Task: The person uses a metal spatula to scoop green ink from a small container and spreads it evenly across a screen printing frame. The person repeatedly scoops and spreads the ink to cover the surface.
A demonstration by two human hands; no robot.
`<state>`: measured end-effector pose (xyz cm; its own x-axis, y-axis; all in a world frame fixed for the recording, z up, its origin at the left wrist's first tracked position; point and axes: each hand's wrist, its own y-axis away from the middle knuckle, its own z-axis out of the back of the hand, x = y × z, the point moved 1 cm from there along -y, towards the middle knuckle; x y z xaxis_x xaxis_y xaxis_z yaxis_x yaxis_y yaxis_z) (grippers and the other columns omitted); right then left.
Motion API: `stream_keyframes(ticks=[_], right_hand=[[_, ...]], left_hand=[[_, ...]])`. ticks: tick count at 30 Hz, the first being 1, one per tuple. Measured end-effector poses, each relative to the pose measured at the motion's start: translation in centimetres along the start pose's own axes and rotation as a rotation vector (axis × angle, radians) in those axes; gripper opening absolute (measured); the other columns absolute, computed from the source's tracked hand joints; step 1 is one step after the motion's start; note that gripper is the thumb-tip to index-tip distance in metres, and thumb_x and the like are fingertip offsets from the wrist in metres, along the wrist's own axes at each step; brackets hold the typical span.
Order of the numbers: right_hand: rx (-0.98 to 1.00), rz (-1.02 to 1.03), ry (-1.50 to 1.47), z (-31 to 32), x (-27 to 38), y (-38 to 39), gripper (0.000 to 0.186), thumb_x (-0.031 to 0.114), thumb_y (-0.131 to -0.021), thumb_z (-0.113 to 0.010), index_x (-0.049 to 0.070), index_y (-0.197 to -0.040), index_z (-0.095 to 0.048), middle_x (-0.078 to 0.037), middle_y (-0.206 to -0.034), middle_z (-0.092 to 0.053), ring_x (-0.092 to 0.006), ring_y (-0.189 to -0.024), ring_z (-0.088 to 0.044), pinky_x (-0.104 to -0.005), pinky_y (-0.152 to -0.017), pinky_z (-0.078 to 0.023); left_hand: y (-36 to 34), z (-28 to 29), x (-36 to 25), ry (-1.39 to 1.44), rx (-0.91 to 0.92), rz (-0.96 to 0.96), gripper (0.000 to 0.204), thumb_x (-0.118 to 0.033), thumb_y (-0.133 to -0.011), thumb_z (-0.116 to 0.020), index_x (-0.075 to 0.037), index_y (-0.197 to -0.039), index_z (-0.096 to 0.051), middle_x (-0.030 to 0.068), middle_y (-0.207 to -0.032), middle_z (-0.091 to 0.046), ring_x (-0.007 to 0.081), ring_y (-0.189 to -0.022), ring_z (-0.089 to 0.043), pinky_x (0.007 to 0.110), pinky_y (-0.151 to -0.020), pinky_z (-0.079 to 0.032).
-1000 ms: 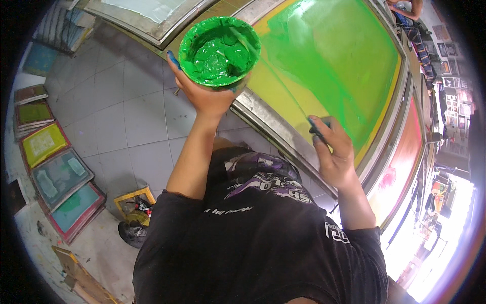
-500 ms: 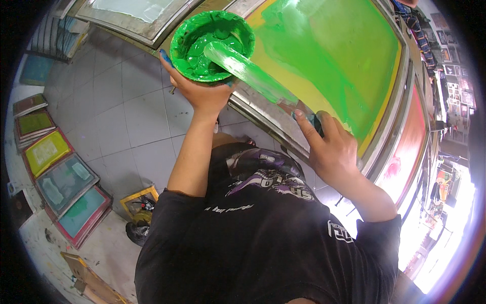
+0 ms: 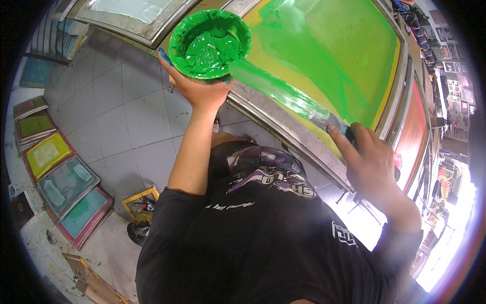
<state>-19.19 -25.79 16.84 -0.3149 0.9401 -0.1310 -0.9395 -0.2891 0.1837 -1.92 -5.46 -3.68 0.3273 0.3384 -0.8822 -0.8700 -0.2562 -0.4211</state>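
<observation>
My left hand [image 3: 200,91] is closed round the lower side of a tub of green ink [image 3: 212,48], tilted so that its thick, glossy contents show. Blue stains mark a fingertip. In my right hand [image 3: 368,157] is the dark handle of a long spatula [image 3: 281,91], its blade coated in green. The blade's tip is at the tub's near right rim, outside the ink; whether it touches the rim I cannot tell. Beneath the spatula lies a large framed printing screen [image 3: 374,61], with green ink smeared over its yellow-green mesh.
Another framed screen [image 3: 131,10] with a pale mesh lies at the upper left. Beyond my right hand is a screen with a pink-red mesh [image 3: 412,131]. Several small frames [image 3: 68,182] lean in a row at the left over a tiled floor [image 3: 126,116].
The spatula has come out of the tub as my right hand moved right and slightly down. My left hand and the tub have shifted only slightly.
</observation>
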Motion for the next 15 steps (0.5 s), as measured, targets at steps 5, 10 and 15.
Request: stream_keyframes(ticks=[5, 10, 15], right_hand=[[-0.044, -0.010, -0.011, 0.7, -1.1, 0.4, 0.056, -0.004, -0.068, -0.055, 0.012, -0.122, -0.054, -0.017, -0.085, -0.057, -0.0291, -0.070, -0.059, -0.0357, -0.054, -0.048], [-0.229, -0.090, -0.755, -1.5, -2.1, -1.1, 0.052, -0.004, -0.077, -0.050, 0.003, -0.129, -0.046, -0.013, -0.075, -0.060, -0.0218, -0.062, -0.058, -0.0327, -0.054, -0.047], [-0.143, -0.277, -1.384, -4.9, 0.3, -7.1, 0.043, 0.003, -0.088, -0.048, 0.001, -0.132, -0.044, -0.013, -0.088, -0.063, -0.0109, -0.073, -0.057, -0.0261, -0.067, -0.048]], left_hand=[[-0.4, 0.0, 0.0, -0.019, -0.051, -0.075, 0.136, -0.037, -0.046, -0.088, -0.004, -0.142, 0.001, 0.0226, -0.129, -0.037, 0.0349, -0.119, -0.033, 0.048, -0.100, -0.025], [-0.5, 0.2, -0.6, -0.025, -0.046, -0.081, 0.133, -0.042, -0.049, -0.087, 0.000, -0.141, 0.000, 0.0223, -0.129, -0.038, 0.0339, -0.118, -0.034, 0.047, -0.100, -0.024], [-0.2, -0.6, -1.3, 0.017, -0.051, -0.053, 0.133, -0.039, -0.049, -0.087, -0.001, -0.141, 0.001, 0.0214, -0.127, -0.040, 0.0358, -0.119, -0.031, 0.047, -0.101, -0.020]])
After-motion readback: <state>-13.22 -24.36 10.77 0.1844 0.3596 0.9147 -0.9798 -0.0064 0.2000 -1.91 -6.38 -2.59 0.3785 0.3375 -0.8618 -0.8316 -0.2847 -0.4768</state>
